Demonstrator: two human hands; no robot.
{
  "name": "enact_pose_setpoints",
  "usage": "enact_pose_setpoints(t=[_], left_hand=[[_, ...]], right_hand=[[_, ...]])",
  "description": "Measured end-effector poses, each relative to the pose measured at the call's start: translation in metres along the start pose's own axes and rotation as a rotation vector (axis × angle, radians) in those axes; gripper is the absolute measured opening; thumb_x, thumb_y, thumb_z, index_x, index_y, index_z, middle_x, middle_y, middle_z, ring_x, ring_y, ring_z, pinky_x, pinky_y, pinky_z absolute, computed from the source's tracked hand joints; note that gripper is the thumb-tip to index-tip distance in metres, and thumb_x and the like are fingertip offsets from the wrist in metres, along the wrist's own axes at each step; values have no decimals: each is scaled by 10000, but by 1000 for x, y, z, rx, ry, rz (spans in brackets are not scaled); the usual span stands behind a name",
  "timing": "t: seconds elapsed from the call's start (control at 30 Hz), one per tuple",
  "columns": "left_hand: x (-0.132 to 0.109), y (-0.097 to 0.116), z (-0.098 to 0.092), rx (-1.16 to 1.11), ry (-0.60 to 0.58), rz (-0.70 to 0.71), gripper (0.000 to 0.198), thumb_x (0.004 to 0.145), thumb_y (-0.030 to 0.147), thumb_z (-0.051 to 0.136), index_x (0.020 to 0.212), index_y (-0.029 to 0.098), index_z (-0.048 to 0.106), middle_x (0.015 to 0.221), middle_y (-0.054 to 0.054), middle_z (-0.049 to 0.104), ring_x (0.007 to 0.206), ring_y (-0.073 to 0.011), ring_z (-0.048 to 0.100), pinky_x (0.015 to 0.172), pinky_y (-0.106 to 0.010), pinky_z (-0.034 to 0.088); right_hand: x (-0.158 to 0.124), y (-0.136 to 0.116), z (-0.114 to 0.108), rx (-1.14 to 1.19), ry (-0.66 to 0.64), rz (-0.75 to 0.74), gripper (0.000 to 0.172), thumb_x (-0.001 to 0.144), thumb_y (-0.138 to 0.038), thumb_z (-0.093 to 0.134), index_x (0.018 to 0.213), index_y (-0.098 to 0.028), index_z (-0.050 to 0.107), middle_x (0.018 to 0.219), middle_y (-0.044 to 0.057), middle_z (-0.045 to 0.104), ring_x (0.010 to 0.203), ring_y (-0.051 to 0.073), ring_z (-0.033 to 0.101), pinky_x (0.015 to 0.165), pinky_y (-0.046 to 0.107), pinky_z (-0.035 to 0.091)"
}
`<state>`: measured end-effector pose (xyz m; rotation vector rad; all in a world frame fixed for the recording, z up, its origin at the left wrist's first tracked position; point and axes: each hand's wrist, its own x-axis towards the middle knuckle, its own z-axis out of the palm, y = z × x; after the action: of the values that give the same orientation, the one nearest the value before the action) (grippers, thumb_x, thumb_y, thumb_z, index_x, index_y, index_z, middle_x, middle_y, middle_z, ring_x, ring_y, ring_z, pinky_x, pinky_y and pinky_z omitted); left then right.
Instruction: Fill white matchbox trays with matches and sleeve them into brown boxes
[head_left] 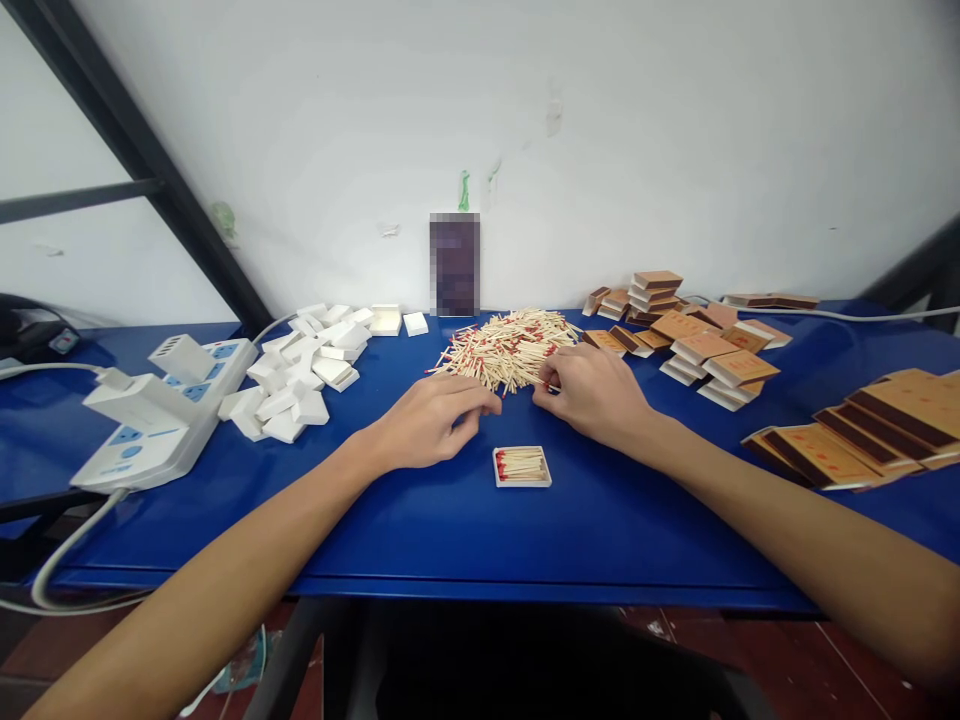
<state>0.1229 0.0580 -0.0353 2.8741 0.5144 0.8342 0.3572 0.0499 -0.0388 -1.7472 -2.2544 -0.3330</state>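
Left hand (431, 420): just short of the pile's near left edge, fingers curled, thumb and forefinger spread apart; I see nothing held between them.
Right hand (592, 392): at the pile's near right edge, fingers bent in close to the matches; I cannot tell from here whether they pinch any.
Match pile (517, 345): loose, red-headed, heaped on the blue surface (420, 540) towards the wall.
Matchbox tray (525, 485): on the surface nearer me than both hands, untouched, a layer of matches inside with most red heads to the left.
White trays (279, 402): jumbled left of the pile, beside the power strip (196, 425).
Matchbox sleeves (701, 348): scattered and stacked to the right; more sleeves (814, 455) lie nearer me.
Step in hand: I judge it to be sorting or gathering matches at the pile's front edge.
Next move: calls, I think, for a light pinch on thin sticks, heads aligned, without toppling the heap.
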Motion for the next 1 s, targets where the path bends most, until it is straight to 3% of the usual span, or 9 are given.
enact_pose_setpoints(t=[0.17, 0.3, 0.37, 0.57, 0.8, 1.0], left_hand=[[1, 2, 0, 50, 16, -106, 154, 900, 203, 487, 906, 166, 636, 785, -12, 652, 723, -140, 589, 715, -284, 422], [3, 4, 0, 89, 7, -234, 185, 921, 246, 478, 899, 174, 647, 762, 7, 666, 662, -126, 573, 767, -325, 377], [5, 4, 2, 47, 19, -312, 185, 919, 285, 512, 894, 180, 662, 705, 27, 659, 607, -112, 558, 784, -328, 384], [11, 11, 8, -272, 57, -483, 262, 902, 393, 577, 844, 164, 689, 599, 28, 614, 505, -89, 519, 538, -217, 405], [13, 16, 13, -503, 95, -616, 254, 884, 378, 601, 860, 144, 695, 610, 26, 592, 381, -63, 475, 383, -187, 353], [13, 13, 13, -394, 97, -533, 223, 884, 335, 591, 852, 149, 709, 695, -5, 655, 538, -89, 520, 506, -205, 399]], right_hand=[[-3, 5, -7, 121, 34, 24, 93, 751, -248, 604, 708, -184, 655, 750, 50, 693, 747, 208, 597, 623, 307, 338], [-9, 0, -13, 441, 67, -29, 77, 712, -242, 619, 674, -189, 660, 707, 22, 681, 700, 179, 586, 635, 295, 382], [-12, -6, -16, 639, 24, -57, 104, 725, -244, 611, 654, -188, 663, 647, 1, 658, 609, 141, 545, 589, 275, 383], [-13, -20, -16, 1004, -123, -28, 149, 751, -266, 612, 655, -169, 672, 535, -34, 557, 481, 84, 406, 454, 231, 296], [-14, -19, -7, 967, -128, -66, 211, 816, -319, 615, 794, -159, 751, 584, -17, 591, 536, 103, 445, 502, 241, 336], [-16, -18, -5, 848, -96, -153, 240, 877, -349, 596, 848, -185, 768, 635, -4, 656, 565, 115, 506, 529, 244, 348]])
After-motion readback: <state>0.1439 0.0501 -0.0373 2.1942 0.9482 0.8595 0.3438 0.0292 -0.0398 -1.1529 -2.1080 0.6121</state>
